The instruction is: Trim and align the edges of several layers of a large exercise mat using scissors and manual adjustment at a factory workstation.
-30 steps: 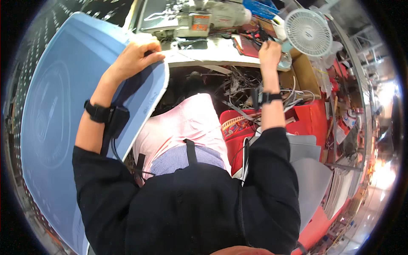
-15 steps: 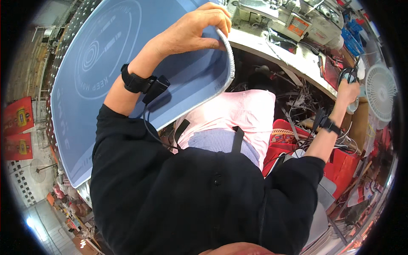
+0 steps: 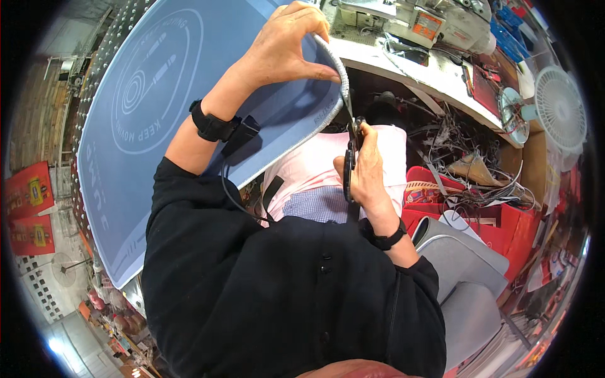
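A large blue-grey mat (image 3: 208, 88) with pale printed rings and a whitish stitched edge spreads across the upper left. My left hand (image 3: 291, 47) grips its rounded corner, fingers over the top and thumb against the near face, so the edge bends upward. Black-handled scissors (image 3: 350, 165) are held in my right hand (image 3: 367, 167), over the pink cloth (image 3: 384, 148) on my lap. Their blades point up to the stitched edge, just below my left thumb. Whether the blades touch the thread there I cannot tell.
A sewing machine (image 3: 435, 28) stands on the worktable (image 3: 403, 69) at the upper right. A white fan (image 3: 559, 107) is at the far right. Tangled cords and scraps (image 3: 479, 173) lie below the table. Folded grey material (image 3: 466, 271) sits beside my right arm.
My right hand has brought the scissors from the table's right end leftward to the mat's edge. My left hand has shifted slightly left, still holding the corner.
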`<state>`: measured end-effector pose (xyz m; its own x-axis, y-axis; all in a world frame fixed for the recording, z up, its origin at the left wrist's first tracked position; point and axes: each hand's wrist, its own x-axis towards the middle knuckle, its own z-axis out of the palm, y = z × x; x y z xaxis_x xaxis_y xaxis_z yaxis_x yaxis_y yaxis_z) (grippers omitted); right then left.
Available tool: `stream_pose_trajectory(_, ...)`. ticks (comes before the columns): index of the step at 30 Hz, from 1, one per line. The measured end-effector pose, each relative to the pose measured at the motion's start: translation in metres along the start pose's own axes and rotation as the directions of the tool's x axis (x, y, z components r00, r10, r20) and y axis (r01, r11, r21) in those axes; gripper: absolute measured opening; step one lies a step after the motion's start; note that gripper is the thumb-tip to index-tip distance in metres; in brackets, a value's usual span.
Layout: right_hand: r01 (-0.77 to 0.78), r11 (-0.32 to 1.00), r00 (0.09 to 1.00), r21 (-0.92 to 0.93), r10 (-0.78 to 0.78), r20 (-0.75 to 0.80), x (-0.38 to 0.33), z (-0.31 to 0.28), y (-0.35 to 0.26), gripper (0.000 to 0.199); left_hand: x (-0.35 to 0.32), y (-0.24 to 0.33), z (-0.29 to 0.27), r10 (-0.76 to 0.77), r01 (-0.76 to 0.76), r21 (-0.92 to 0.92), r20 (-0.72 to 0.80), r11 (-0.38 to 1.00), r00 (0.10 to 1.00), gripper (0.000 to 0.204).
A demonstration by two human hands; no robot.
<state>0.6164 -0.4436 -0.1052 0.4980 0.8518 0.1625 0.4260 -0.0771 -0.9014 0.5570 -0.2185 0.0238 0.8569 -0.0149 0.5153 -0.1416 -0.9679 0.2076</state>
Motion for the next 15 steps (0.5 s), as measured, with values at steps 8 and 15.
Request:
stream_pose_trajectory(8, 0.045, 0.974, 0.985, -0.222, -0.081, -0.152, 0.010, 0.014, -0.008, 0.076, -0.002, -0.001, 0.004, 0.002, 0.000, 0.039, -0.069, 0.999, 0.998, 0.044)
stream_pose_trajectory(15, 0.060, 0.979, 0.980, -0.196, -0.094, -0.173, 0.011, 0.017, -0.009, 0.071, -0.003, -0.003, 0.008, -0.022, 0.021, -0.007, -0.095, 1.000, 0.995, 0.044)
